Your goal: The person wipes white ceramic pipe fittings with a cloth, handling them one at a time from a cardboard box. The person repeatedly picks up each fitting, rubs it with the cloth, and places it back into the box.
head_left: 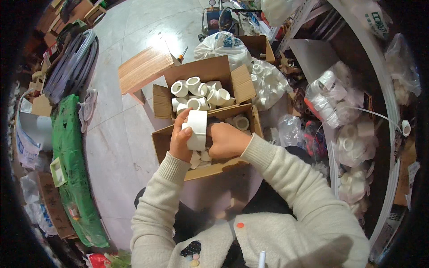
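My left hand (179, 144) is closed round a white plastic pipe fitting (197, 128), thumb at its near side, above the nearer cardboard box (214, 171). Close against the fitting's right side, my right hand (229, 140) has its fingers curled in. A bit of something dark shows by those fingers, too hidden to name. Loose white fittings (241, 122) lie inside the nearer box, partly covered by my hands. Just beyond, a second open cardboard box (203, 68) is heaped with white elbow-shaped and straight fittings (195, 90).
Left of the boxes stands a small wooden stool (145, 69), a screwdriver (182, 54) past it. White plastic bags (269, 82) crowd the right, beside shelving (380, 85) with bagged fittings (355, 143). Farther left lie a long green package (69, 169) and coiled grey hoses (73, 67).
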`<move>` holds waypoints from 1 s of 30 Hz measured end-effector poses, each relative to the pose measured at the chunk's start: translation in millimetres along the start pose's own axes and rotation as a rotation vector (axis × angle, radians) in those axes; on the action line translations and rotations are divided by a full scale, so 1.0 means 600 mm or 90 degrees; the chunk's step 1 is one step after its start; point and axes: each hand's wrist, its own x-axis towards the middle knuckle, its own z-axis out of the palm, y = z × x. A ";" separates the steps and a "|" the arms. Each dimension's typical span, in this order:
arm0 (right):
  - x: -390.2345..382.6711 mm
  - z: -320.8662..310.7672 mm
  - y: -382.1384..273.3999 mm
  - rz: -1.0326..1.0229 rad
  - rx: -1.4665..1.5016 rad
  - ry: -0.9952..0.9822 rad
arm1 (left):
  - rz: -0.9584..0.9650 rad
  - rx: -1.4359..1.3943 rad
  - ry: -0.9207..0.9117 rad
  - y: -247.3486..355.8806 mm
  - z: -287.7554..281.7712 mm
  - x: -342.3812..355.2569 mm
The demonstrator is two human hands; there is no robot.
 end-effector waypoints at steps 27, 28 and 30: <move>-0.012 -0.105 0.045 0.114 0.678 0.332 | -0.238 -0.089 0.395 -0.112 -0.186 0.237; -0.013 -0.108 0.048 0.111 0.692 0.338 | -0.293 -0.003 0.402 -0.100 -0.170 0.236; -0.013 -0.111 0.050 0.091 0.718 0.343 | -0.336 0.056 0.428 -0.094 -0.178 0.237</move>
